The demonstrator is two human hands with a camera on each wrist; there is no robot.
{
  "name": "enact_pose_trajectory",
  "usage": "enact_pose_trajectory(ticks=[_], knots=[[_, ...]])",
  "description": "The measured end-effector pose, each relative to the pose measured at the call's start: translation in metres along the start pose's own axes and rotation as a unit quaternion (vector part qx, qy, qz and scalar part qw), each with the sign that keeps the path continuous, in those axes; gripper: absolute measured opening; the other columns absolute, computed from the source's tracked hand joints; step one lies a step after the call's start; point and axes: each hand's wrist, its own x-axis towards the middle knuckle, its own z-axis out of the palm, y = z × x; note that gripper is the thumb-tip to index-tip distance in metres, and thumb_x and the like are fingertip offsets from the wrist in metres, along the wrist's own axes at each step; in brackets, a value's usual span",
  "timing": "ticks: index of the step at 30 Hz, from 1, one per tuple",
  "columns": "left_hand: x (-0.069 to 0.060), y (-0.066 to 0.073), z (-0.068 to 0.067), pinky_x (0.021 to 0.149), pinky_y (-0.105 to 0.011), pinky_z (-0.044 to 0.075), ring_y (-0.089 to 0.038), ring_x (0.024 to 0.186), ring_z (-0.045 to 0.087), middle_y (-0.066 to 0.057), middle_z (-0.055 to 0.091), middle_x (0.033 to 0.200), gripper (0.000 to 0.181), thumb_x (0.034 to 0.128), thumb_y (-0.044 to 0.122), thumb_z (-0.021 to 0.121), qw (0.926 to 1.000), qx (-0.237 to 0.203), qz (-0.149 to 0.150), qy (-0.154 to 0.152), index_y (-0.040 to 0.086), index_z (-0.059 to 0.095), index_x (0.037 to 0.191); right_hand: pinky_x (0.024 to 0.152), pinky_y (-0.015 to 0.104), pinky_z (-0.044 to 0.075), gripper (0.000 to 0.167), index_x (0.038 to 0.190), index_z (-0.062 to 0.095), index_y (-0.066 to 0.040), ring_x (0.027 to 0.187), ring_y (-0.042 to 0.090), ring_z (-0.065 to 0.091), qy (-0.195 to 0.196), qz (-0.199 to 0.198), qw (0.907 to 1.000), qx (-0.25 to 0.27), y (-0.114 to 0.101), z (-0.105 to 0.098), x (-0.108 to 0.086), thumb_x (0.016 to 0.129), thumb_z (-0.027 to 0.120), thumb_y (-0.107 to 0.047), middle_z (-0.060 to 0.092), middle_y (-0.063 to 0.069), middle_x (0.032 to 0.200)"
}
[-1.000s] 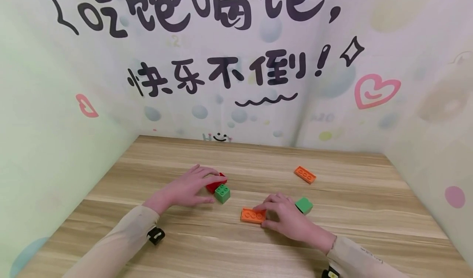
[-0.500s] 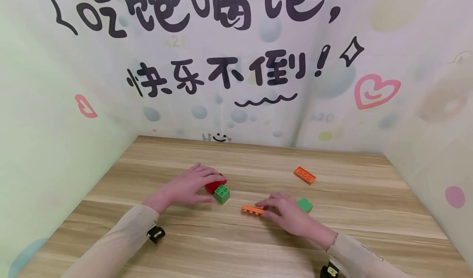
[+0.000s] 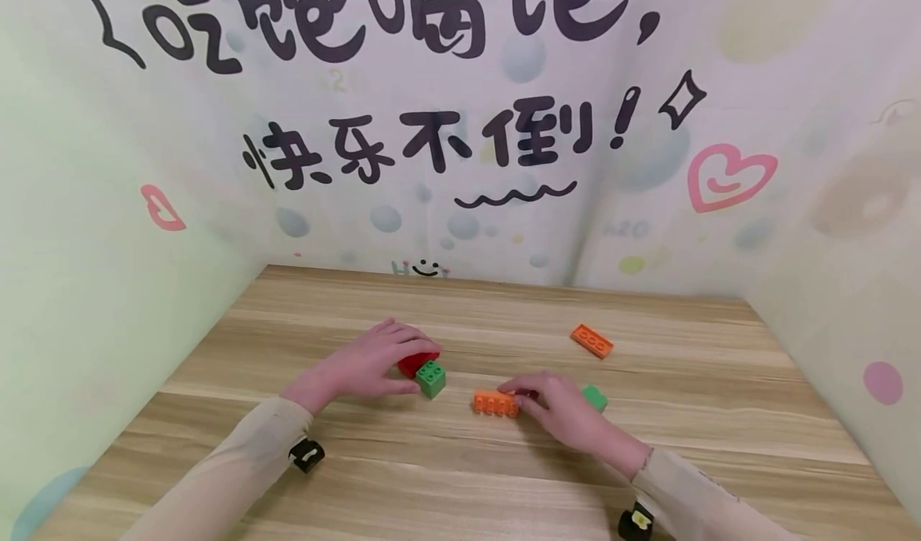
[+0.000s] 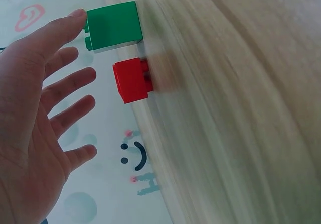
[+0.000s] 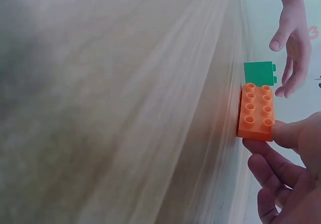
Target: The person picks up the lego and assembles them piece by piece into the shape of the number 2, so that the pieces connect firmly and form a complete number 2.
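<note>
My left hand [image 3: 370, 361] hovers with spread, relaxed fingers over a red brick [image 3: 415, 363] and beside a green brick [image 3: 431, 379]. In the left wrist view the fingers of that hand [image 4: 50, 98] hold nothing, and the red brick [image 4: 132, 81] lies with its studs sideways. My right hand [image 3: 564, 413] pinches the right end of an orange brick [image 3: 495, 403] between thumb and fingers. Two rows of studs on the orange brick [image 5: 257, 108] face the right wrist camera.
Behind my right hand lies a second green brick [image 3: 595, 398], partly hidden. Another orange brick [image 3: 592, 340] rests hollow side up at the back right of the wooden table [image 3: 403, 485]. A printed cloth [image 3: 432, 229] stands along the back edge.
The orange brick in my right hand has tipped over, from its hollow side facing up to its studs facing the front. My left hand has barely moved.
</note>
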Motion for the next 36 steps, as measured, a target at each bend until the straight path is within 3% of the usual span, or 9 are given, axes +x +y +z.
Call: enact_pose_trajectory(ticks=[10, 14, 22, 25, 32, 36], knots=[[0.003, -0.001, 0.004, 0.118, -0.057, 0.031, -0.027, 0.132, 0.05, -0.001, 0.059, 0.138, 0.06, 0.0886, 0.04, 0.072, 0.9999, 0.005, 0.014, 0.004, 0.021, 0.053, 0.142, 0.086, 0.032, 0.057, 0.027, 0.116, 0.072, -0.019, 0.107, 0.017, 0.069, 0.01, 0.013, 0.9996, 0.022, 0.006, 0.001, 0.01, 0.096, 0.061, -0.005, 0.073, 0.002, 0.118], [0.004, -0.001, 0.005, 0.118, -0.055, 0.031, -0.026, 0.132, 0.05, 0.0, 0.059, 0.138, 0.059, 0.0887, 0.041, 0.072, 0.9999, 0.006, 0.011, 0.0, 0.02, 0.054, 0.141, 0.077, 0.025, 0.054, 0.028, 0.116, 0.072, -0.019, 0.092, 0.01, 0.066, -0.002, 0.017, 0.9996, 0.023, 0.009, 0.0, 0.014, 0.096, 0.06, -0.004, 0.073, 0.003, 0.118], [0.006, 0.001, 0.004, 0.118, -0.053, 0.033, -0.025, 0.132, 0.051, 0.0, 0.059, 0.138, 0.057, 0.0887, 0.04, 0.072, 0.9999, 0.003, 0.009, -0.006, 0.02, 0.055, 0.14, 0.077, 0.024, 0.052, 0.026, 0.115, 0.073, -0.018, 0.095, 0.007, 0.065, -0.024, 0.004, 0.9997, 0.005, 0.011, -0.004, 0.018, 0.097, 0.059, -0.005, 0.074, 0.001, 0.115], [0.006, 0.0, 0.004, 0.118, -0.053, 0.033, -0.025, 0.131, 0.051, 0.0, 0.059, 0.137, 0.057, 0.0885, 0.039, 0.073, 0.9999, 0.0, 0.011, -0.004, 0.02, 0.055, 0.139, 0.074, 0.022, 0.05, 0.023, 0.115, 0.073, -0.018, 0.087, 0.003, 0.06, -0.031, 0.005, 0.9995, 0.0, 0.01, -0.005, 0.018, 0.098, 0.059, -0.009, 0.074, 0.0, 0.113], [0.005, -0.001, 0.005, 0.117, -0.053, 0.034, -0.025, 0.131, 0.051, 0.0, 0.059, 0.137, 0.057, 0.088, 0.038, 0.073, 0.9999, 0.0, 0.015, -0.004, 0.02, 0.055, 0.139, 0.063, 0.017, 0.045, 0.024, 0.117, 0.071, -0.016, 0.071, -0.001, 0.052, -0.03, -0.011, 0.999, -0.03, 0.005, -0.003, 0.014, 0.093, 0.068, -0.02, 0.068, -0.007, 0.09], [0.005, -0.001, 0.006, 0.117, -0.051, 0.036, -0.024, 0.13, 0.052, 0.001, 0.06, 0.137, 0.057, 0.0875, 0.038, 0.074, 0.9999, 0.0, 0.015, -0.002, 0.02, 0.056, 0.139, 0.063, 0.017, 0.045, 0.029, 0.118, 0.069, -0.015, 0.072, 0.001, 0.051, -0.025, 0.001, 0.9992, -0.03, 0.0, 0.001, 0.011, 0.091, 0.072, -0.023, 0.063, -0.006, 0.09]])
